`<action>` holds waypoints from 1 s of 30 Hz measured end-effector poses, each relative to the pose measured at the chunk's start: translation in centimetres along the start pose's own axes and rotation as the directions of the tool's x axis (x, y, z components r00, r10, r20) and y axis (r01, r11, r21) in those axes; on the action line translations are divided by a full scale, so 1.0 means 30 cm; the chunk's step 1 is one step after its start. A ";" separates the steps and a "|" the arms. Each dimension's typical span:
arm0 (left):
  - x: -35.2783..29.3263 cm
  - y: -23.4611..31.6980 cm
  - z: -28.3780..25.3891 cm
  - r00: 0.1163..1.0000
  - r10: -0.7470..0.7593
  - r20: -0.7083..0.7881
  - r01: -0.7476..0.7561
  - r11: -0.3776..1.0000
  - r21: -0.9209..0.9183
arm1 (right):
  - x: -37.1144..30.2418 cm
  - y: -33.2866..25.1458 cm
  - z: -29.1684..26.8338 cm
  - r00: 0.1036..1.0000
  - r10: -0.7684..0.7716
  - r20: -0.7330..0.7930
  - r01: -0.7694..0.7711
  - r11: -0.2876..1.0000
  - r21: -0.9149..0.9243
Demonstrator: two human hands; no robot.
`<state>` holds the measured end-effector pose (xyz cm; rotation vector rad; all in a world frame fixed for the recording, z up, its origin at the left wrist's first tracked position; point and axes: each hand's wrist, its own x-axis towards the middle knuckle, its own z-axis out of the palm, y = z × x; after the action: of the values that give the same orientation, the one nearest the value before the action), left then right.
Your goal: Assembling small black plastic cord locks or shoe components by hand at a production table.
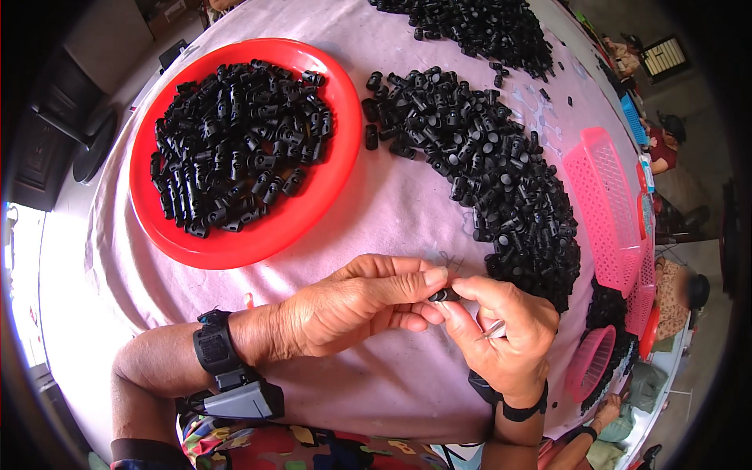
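Between my two hands, just above the cloth, is a small black cord lock (445,295). My left hand (348,309) pinches it from the left with thumb and fingers. From the right, my right hand (513,333) grips it between thumb and forefinger. A thin, pale, pointed tool (493,330) is tucked in the right palm; its exact kind is hard to make out. Many finished-looking black cord locks (235,149) fill a round red tray (345,184) beyond my left hand. A long heap of black plastic cord lock parts (509,188) curves behind my right hand.
Another heap of small black parts (478,31) lies at the far side of the pink cloth (392,207). Pink perforated baskets (599,204) stand along the right, with a smaller pink basket (593,364) nearer. Another person's hand (607,411) shows at lower right.
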<state>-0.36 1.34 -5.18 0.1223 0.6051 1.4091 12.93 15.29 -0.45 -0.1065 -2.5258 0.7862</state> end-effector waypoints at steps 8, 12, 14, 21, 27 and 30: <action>0.008 -0.016 -0.005 0.996 0.087 0.023 -0.085 0.991 -0.101 | 0.000 -0.015 -0.002 0.998 0.063 0.020 -0.064 0.998 0.025; 0.001 -0.011 -0.014 0.993 0.100 0.069 -0.090 0.987 -0.131 | 0.002 -0.015 0.001 0.998 0.064 0.030 -0.064 0.998 0.026; 0.006 -0.019 -0.013 0.991 0.115 0.071 -0.103 0.983 -0.149 | -0.001 -0.010 0.005 1.000 0.020 -0.003 -0.020 0.999 0.033; -0.001 -0.014 0.004 0.996 0.084 0.039 -0.078 0.988 -0.132 | -0.007 -0.009 0.018 0.999 0.004 -0.043 -0.002 0.998 0.062; 0.001 -0.019 -0.001 0.996 0.064 0.054 -0.059 0.995 -0.085 | -0.001 -0.019 0.002 0.999 0.039 0.020 -0.040 0.999 0.021; -0.001 -0.017 -0.002 0.997 0.066 0.033 -0.063 0.992 -0.107 | -0.002 -0.006 0.011 0.998 -0.050 -0.024 0.049 0.998 -0.027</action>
<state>0.07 1.21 -5.45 0.0838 0.4994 1.4955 12.86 14.96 -0.61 -0.0615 -2.5062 0.7284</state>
